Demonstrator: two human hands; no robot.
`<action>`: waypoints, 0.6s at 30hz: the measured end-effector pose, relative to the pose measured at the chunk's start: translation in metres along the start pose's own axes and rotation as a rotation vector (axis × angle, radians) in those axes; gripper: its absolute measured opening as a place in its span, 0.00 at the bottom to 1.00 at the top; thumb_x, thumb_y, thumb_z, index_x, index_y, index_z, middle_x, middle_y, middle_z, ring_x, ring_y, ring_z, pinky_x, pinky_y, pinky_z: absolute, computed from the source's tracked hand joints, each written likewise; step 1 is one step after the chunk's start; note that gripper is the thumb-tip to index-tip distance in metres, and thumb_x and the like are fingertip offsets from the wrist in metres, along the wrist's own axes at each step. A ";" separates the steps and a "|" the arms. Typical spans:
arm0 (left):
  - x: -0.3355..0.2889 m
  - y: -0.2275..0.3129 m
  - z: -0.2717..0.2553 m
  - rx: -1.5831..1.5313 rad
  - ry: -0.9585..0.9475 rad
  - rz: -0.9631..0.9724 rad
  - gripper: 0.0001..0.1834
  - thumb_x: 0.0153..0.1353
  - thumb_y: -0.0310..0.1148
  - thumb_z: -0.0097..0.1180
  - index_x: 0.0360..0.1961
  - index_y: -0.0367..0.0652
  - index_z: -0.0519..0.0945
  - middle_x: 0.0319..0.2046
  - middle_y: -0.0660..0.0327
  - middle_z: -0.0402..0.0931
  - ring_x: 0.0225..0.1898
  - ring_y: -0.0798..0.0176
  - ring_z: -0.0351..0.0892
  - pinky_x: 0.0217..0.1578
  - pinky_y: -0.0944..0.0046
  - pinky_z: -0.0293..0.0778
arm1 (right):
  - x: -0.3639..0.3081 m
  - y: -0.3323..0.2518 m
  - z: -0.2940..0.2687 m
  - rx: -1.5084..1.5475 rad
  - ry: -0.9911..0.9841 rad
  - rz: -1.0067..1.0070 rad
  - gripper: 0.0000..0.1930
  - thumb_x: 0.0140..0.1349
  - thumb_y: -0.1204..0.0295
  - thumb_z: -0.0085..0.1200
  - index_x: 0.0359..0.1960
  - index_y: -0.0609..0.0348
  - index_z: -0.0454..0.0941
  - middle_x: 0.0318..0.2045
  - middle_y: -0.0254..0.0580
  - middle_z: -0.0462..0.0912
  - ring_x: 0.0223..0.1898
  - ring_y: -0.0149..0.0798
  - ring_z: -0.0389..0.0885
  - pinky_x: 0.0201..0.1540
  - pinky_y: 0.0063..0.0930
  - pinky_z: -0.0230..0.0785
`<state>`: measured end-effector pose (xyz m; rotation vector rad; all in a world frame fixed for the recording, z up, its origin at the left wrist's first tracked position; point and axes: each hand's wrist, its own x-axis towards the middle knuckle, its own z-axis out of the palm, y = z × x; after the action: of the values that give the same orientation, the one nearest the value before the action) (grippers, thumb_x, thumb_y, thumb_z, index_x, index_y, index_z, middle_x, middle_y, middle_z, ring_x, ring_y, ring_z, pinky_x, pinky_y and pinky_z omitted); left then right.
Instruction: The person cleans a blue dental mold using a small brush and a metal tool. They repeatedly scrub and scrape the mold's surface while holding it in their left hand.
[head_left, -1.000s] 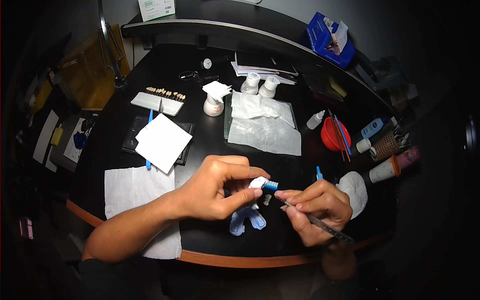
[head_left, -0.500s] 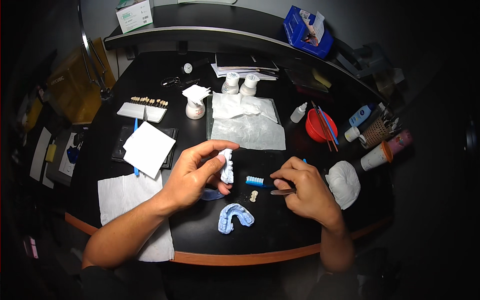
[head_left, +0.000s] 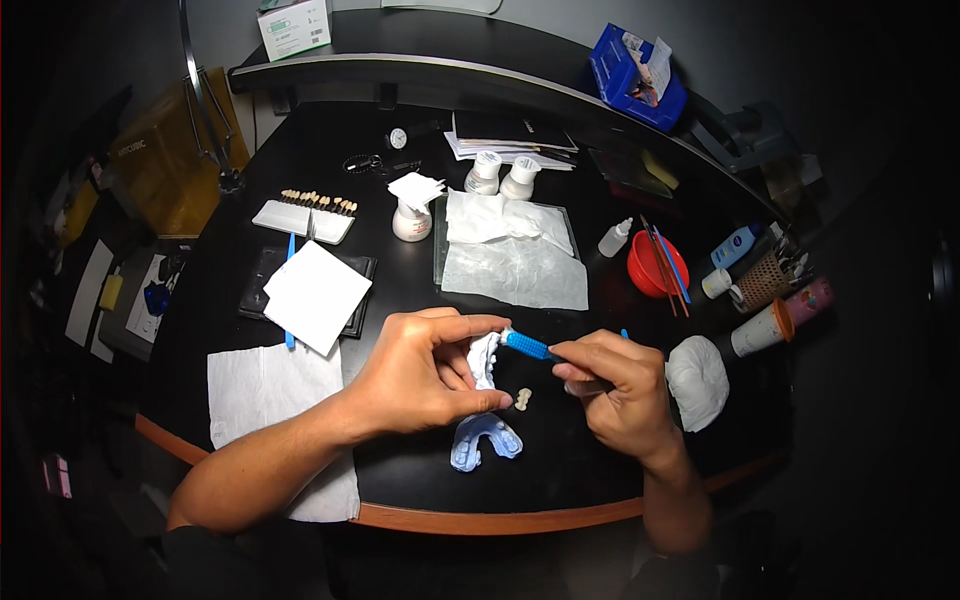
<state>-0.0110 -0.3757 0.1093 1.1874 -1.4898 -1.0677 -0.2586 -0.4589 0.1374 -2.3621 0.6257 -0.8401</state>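
White plaster-like dental cast, arch-shaped (head_left: pixel 484 362): lifted above the black desk (head_left: pixel 420 488), nearer its front edge than its back. Grasped by the left hand (head_left: pixel 425 368), forefinger at the far end, thumb at the near end.

Blue plastic brush with pale bristles (head_left: pixel 528 346): pinched in the right hand (head_left: pixel 622 390), fingers curled round the handle. Half a second ago its head was apart from the cast, bristles turned upward; now the knobbed back faces up and the bristles sit at the cast's far end, beside the left forefinger. Judged from this, brushing of the cast is under way rather than paused.

Ivory, lobed, tooth-like piece (head_left: pixel 523 399): on the desk, just beside the left thumb; unheld, its place little altered.

Pale-blue, horseshoe-shaped dental mould or cast (head_left: pixel 486 441): on the desk near the front edge, below the left hand; unheld, likewise little altered.

Obscured or doubtful: much of the white cast's left side, covered by the palm; exact contact of bristles and cast, too small to tell. Brush handle mostly lost within the right hand. Grey metal strip, jutting from that hand half a second ago, now not clearly made out. Small blue tip (head_left: pixel 624 333) behind the right knuckles: whether part of the brush, cannot be told. Desk's right corner sunk in shadow.
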 end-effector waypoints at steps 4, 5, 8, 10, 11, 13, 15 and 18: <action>-0.001 0.000 -0.001 -0.075 0.000 -0.030 0.36 0.54 0.22 0.81 0.64 0.31 0.80 0.29 0.62 0.83 0.29 0.77 0.86 0.32 0.78 0.77 | -0.003 0.002 0.006 0.005 -0.127 -0.010 0.24 0.48 0.96 0.56 0.49 0.71 0.87 0.38 0.51 0.89 0.39 0.42 0.93 0.43 0.28 0.88; -0.002 0.001 -0.003 -0.150 -0.010 -0.110 0.35 0.54 0.22 0.81 0.63 0.31 0.80 0.26 0.64 0.83 0.28 0.77 0.86 0.31 0.79 0.77 | -0.001 0.006 0.003 -0.033 -0.125 -0.017 0.24 0.49 0.96 0.57 0.48 0.71 0.88 0.37 0.51 0.89 0.38 0.41 0.93 0.40 0.26 0.87; 0.000 0.002 -0.003 -0.160 0.001 -0.105 0.33 0.54 0.21 0.80 0.62 0.30 0.81 0.24 0.65 0.83 0.26 0.78 0.84 0.31 0.79 0.75 | -0.004 0.014 -0.009 -0.079 -0.063 0.008 0.20 0.51 0.94 0.60 0.46 0.68 0.89 0.35 0.49 0.90 0.36 0.41 0.92 0.37 0.28 0.85; 0.000 0.002 -0.001 -0.152 -0.012 -0.078 0.33 0.54 0.20 0.81 0.62 0.31 0.81 0.27 0.64 0.83 0.28 0.79 0.84 0.31 0.79 0.75 | -0.001 0.003 -0.006 -0.097 -0.048 -0.021 0.20 0.51 0.94 0.60 0.46 0.68 0.89 0.35 0.48 0.90 0.35 0.41 0.92 0.37 0.28 0.85; 0.000 0.000 0.002 -0.142 0.011 -0.032 0.33 0.54 0.20 0.81 0.62 0.31 0.81 0.31 0.63 0.83 0.30 0.79 0.85 0.31 0.79 0.75 | 0.000 -0.003 -0.003 -0.116 -0.034 -0.048 0.20 0.51 0.93 0.61 0.47 0.67 0.89 0.35 0.48 0.89 0.35 0.41 0.92 0.37 0.28 0.84; 0.000 -0.005 0.004 -0.130 0.030 0.015 0.33 0.53 0.19 0.81 0.61 0.32 0.81 0.34 0.62 0.83 0.32 0.79 0.85 0.32 0.79 0.76 | -0.004 0.006 0.007 -0.001 -0.090 -0.034 0.20 0.51 0.91 0.65 0.47 0.67 0.89 0.34 0.48 0.89 0.34 0.43 0.91 0.36 0.29 0.83; 0.000 -0.010 0.002 -0.047 0.092 0.017 0.33 0.53 0.18 0.81 0.61 0.33 0.81 0.39 0.62 0.81 0.35 0.78 0.85 0.34 0.79 0.77 | -0.007 0.009 -0.003 -0.173 -0.128 -0.021 0.21 0.49 0.91 0.63 0.47 0.68 0.89 0.36 0.47 0.89 0.35 0.42 0.91 0.37 0.29 0.83; 0.000 -0.004 0.002 -0.122 0.082 -0.026 0.33 0.54 0.17 0.79 0.63 0.34 0.80 0.38 0.60 0.85 0.36 0.77 0.86 0.34 0.80 0.78 | -0.003 0.003 -0.007 -0.114 -0.070 -0.033 0.22 0.47 0.91 0.61 0.46 0.67 0.89 0.36 0.46 0.89 0.35 0.42 0.91 0.38 0.30 0.84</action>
<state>-0.0118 -0.3766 0.1051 1.1536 -1.3304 -1.0983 -0.2664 -0.4619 0.1386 -2.4991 0.6228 -0.7502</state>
